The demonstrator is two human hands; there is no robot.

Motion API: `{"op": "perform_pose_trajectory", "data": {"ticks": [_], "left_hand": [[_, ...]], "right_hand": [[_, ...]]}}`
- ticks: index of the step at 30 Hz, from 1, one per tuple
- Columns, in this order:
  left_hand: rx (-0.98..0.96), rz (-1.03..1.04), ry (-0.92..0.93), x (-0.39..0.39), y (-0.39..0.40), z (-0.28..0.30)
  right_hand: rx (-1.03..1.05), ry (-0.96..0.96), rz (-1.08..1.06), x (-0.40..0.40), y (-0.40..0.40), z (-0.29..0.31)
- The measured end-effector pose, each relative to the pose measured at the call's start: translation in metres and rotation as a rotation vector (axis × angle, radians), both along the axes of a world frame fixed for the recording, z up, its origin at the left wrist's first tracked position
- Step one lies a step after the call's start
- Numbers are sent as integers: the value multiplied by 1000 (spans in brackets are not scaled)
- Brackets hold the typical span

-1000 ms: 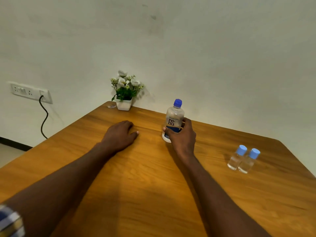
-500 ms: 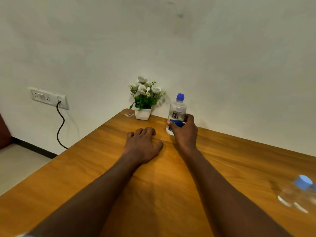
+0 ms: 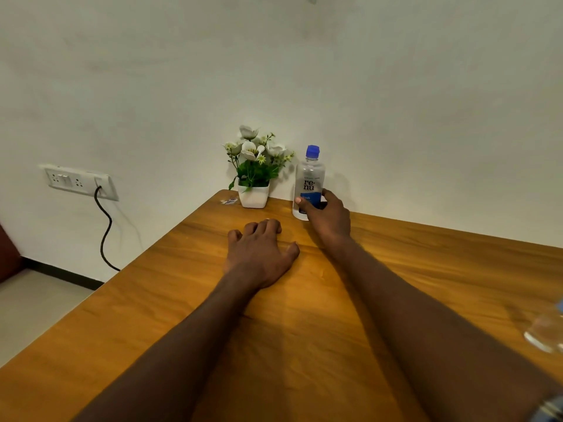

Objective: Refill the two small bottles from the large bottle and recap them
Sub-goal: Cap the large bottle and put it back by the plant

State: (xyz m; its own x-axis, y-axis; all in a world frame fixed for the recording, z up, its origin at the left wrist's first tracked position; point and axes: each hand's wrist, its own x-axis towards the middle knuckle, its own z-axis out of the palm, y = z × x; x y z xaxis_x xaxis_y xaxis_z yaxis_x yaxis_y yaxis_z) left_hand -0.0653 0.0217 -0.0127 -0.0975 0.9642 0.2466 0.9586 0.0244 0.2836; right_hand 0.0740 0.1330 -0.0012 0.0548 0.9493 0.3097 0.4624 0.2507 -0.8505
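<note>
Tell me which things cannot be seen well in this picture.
- Small bottle, head view: cut off by the right edge and blurred; its cap and the second small bottle cannot be made out.
- Large bottle, lower part: hidden by the right hand.
- Small item beside the flower pot: too small to identify.

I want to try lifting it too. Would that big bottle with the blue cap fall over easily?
Probably a bit tippy: the large bottle is tall and narrow. It looks nearly full, so likely heavy. The right hand grips low, where smooth plastic might slip.
</note>
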Motion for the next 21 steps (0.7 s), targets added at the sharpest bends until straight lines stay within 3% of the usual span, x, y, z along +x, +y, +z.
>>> {"op": "perform_pose_trajectory", "data": {"ticks": [21], "left_hand": [[13, -23, -32, -2, -1, -1]], "right_hand": [[-39, -290, -110, -1, 8, -8]]}}
